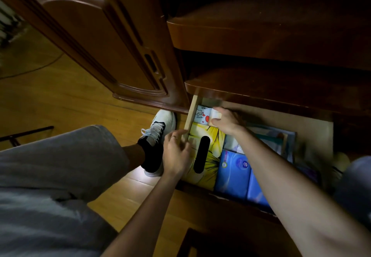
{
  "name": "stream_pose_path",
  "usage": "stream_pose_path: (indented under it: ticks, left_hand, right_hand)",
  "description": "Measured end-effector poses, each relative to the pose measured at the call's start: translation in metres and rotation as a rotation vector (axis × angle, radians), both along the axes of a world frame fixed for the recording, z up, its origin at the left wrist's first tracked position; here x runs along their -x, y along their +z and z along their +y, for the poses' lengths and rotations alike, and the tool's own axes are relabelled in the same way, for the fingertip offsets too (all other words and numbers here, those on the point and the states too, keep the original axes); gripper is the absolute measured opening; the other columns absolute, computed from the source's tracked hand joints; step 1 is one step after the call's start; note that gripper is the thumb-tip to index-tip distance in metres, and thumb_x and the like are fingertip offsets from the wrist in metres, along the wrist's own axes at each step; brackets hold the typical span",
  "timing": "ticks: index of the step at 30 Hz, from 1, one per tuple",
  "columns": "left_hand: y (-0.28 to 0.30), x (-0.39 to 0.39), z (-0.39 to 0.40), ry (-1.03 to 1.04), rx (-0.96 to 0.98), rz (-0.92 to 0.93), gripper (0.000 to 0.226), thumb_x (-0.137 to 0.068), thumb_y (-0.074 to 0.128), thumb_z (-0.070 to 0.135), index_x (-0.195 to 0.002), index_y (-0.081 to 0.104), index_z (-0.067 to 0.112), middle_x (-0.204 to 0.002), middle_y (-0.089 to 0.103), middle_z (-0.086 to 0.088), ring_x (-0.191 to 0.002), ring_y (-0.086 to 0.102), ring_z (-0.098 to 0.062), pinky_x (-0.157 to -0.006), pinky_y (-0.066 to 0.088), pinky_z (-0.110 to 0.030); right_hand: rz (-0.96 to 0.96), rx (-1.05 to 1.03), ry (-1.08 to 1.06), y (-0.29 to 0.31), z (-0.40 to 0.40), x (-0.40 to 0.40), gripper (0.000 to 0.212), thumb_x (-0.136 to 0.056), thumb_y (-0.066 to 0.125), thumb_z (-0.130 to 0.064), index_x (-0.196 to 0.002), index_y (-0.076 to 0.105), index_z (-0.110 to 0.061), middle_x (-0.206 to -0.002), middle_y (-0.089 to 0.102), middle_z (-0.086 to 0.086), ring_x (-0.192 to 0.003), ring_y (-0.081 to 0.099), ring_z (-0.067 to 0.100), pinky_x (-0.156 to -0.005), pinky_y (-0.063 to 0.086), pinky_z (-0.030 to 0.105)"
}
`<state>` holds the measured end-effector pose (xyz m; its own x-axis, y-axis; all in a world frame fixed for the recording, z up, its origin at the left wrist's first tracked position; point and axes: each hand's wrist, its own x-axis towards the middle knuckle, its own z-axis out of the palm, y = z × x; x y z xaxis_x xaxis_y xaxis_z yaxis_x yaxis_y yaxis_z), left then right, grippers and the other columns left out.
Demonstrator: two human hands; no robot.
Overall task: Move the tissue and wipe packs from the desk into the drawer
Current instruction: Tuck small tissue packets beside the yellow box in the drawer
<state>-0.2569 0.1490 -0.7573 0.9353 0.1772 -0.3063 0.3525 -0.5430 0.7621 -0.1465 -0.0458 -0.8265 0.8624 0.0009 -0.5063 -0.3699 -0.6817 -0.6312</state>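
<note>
A: What is shown in the head view?

B: An open drawer (190,114) is seen beneath the dark wooden desk (261,35). The right hand (224,119) is reached into its far left corner, and a small white pack (214,116) is pinched between thumb and fingers there, just beside a tissue pack printed with red hearts (201,115).

A: And the other hand?

B: The left hand (176,154) is laid on the drawer's pale left wall, with the fingers curled loosely over its edge; nothing else is held by it. A ring is worn on one finger.

A: What else is kept in the drawer?

B: A yellow tissue box (212,148) with a dark oval slot is placed along the left side, and blue packs (232,172) are set next to it, partly covered by the right forearm. Further items at the right are blurred and cannot be identified. A white and black shoe (158,134) is seen on the wooden floor (60,100) left of the drawer.
</note>
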Motion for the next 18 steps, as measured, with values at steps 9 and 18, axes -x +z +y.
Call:
stream_pose_path:
  ticks: [9, 18]
  left_hand:
    - [0.003, 0.013, 0.003, -0.157, -0.145, -0.056, 0.048, -0.089, 0.065, 0.025, -0.135, 0.051, 0.024, -0.135, 0.047, -0.001, -0.123, 0.05, -0.022, -0.102, 0.048, -0.04]
    - [0.033, 0.038, -0.038, -1.022, -0.362, -0.066, 0.056, -0.081, 0.065, 0.068, -0.123, 0.062, 0.03, -0.13, 0.058, 0.005, -0.118, 0.056, -0.016, -0.093, 0.048, -0.033]
  right_hand:
    - [-0.018, -0.099, -0.045, 0.03, -0.005, 0.009, 0.075, -0.088, 0.06, -0.051, -0.153, 0.028, -0.035, -0.158, 0.034, 0.002, -0.145, 0.03, 0.029, -0.116, 0.029, 0.048]
    - [-0.251, 0.149, 0.12, 0.119, -0.077, 0.126, 0.023, -0.095, 0.058, -0.043, -0.11, 0.065, -0.027, -0.106, 0.072, -0.009, -0.098, 0.067, 0.015, -0.082, 0.052, 0.033]
